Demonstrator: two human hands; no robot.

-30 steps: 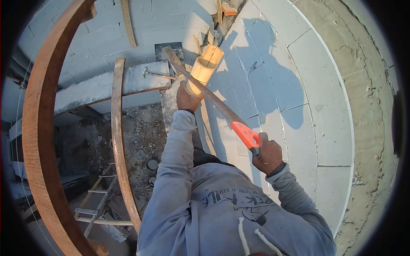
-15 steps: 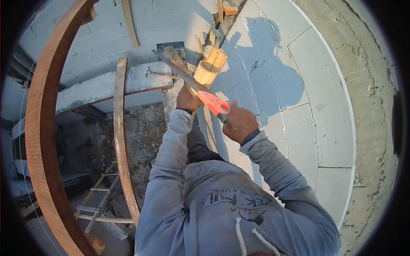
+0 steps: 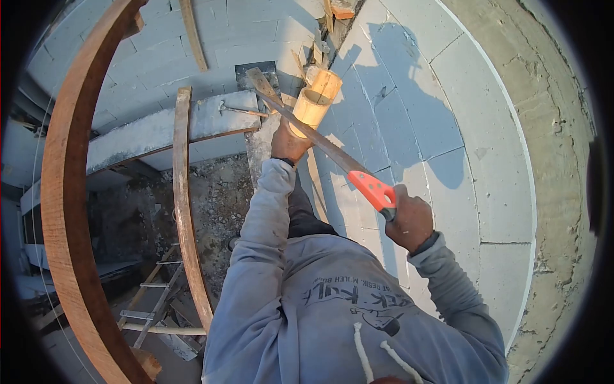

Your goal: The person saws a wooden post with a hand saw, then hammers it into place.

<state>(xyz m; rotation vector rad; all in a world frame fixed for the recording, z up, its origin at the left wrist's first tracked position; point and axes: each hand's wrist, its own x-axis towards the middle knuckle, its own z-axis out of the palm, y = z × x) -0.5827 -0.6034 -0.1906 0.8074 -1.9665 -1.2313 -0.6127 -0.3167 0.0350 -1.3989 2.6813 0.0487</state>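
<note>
My right hand [image 3: 410,219] is closed round the grip of a hand saw [image 3: 342,157] with an orange and black handle. The saw's blade slants up and left across the near end of a thick yellow bamboo piece [image 3: 308,113], which has a notch cut out of its upper side. My left hand [image 3: 291,141] is wrapped round the bamboo just below and left of the blade. Part of its fingers is hidden behind the bamboo and the blade.
A hammer [image 3: 242,110] lies on the grey ledge [image 3: 147,137] to the left. Wooden beams [image 3: 67,192] cross the left side, above a lower floor with a ladder [image 3: 153,301]. Pale block wall [image 3: 505,205] runs along the right. Wood scraps lie beyond the bamboo.
My right hand has drawn the saw back, down and to the right, so less blade reaches past the bamboo. My left hand and the bamboo stay nearly in place.
</note>
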